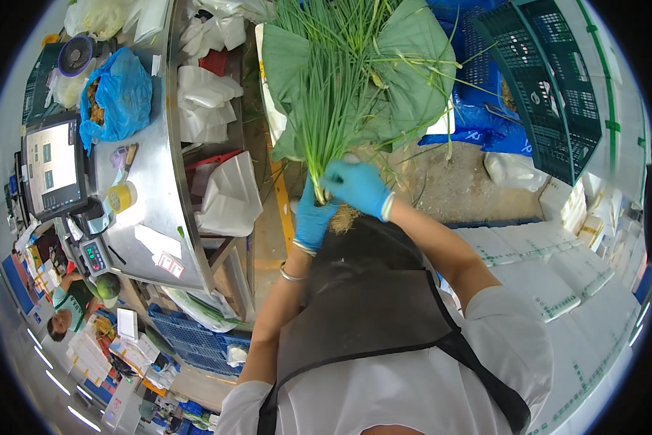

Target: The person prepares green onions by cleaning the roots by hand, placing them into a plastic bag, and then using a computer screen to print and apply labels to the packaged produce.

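Note:
My left hand (314,217), in a blue glove, is closed around the white root end of a bunch of green scallions (328,114). Just right of the stems is my right hand (358,187), also gloved in blue, its bent fingers at the bunch; whether they pinch a stalk cannot be made out. The leaves fan away over a green cloth (413,109) draped across a white box (441,124), where more scallions lie. Brown roots (344,218) show beneath my hands, over the dark apron (369,310).
A steel counter (157,157) on the left carries a monitor (53,163), a scale display (93,256), yellow tape (120,198) and a blue bag (122,98). Green crates (543,81) stand at right, white foam boxes (543,272) lower right. Another person (70,310) is far left.

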Available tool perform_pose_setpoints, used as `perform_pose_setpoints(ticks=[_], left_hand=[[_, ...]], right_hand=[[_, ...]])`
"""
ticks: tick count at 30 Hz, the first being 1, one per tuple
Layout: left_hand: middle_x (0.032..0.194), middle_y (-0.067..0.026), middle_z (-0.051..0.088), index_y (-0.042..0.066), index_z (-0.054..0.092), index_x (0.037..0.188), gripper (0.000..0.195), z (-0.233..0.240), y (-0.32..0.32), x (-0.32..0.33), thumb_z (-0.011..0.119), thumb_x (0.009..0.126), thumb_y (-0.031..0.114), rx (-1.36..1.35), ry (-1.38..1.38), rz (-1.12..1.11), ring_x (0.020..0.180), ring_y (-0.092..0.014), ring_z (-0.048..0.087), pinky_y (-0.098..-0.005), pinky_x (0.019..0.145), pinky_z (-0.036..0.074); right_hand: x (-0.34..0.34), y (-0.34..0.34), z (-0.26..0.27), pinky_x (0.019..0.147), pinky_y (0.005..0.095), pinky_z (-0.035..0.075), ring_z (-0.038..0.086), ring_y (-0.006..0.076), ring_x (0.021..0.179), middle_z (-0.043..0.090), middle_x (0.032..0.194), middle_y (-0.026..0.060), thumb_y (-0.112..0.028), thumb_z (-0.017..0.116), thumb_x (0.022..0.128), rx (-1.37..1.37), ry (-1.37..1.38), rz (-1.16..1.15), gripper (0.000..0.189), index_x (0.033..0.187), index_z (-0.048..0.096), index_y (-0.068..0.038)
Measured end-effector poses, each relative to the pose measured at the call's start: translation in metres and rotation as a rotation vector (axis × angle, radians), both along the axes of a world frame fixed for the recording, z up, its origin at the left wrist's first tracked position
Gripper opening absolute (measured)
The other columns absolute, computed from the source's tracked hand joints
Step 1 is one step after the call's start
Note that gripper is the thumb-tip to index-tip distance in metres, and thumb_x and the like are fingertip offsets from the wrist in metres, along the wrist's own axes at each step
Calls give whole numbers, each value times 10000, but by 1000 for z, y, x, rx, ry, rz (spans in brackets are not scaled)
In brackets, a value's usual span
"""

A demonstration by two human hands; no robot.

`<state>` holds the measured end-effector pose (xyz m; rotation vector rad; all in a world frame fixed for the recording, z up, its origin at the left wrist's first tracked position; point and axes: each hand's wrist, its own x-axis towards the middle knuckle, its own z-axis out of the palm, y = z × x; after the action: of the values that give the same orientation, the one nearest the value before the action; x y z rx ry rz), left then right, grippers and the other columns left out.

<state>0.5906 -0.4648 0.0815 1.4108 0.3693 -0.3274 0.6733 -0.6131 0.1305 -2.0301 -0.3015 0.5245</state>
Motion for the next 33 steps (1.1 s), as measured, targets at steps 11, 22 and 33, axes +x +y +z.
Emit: perform_pose_setpoints(ticks=[11, 22, 33], left_hand=[[1349, -240, 495, -2, 308, 1477, 954, 52, -12, 21, 801, 664, 78, 777, -247, -95, 1121, -358, 550, -402, 984, 433], [1044, -82, 665, -24, 598, 1207, 356, 6, 15, 2, 677, 868, 45, -318, 148, 19, 932, -166, 658, -303, 809, 558], [1112, -78, 646, -12, 560, 1256, 402, 5, -1, 1, 668, 871, 26, -440, 375, 136, 956, -193, 647, -325, 842, 544]], right_hand=[[5, -31, -18, 957, 417, 480, 567, 186, 1142, 575, 1284, 96, -478, 569, 947, 953, 987, -448, 639, 1413, 417, -68], [19, -35, -57, 822, 316, 514, 602, 173, 949, 626, 1087, 65, -467, 592, 942, 841, 928, -641, 561, 1316, 521, -55], [29, -24, -36, 529, 244, 480, 593, 124, 534, 633, 710, 42, -328, 624, 944, 147, 802, -320, 317, 939, 648, -12]])
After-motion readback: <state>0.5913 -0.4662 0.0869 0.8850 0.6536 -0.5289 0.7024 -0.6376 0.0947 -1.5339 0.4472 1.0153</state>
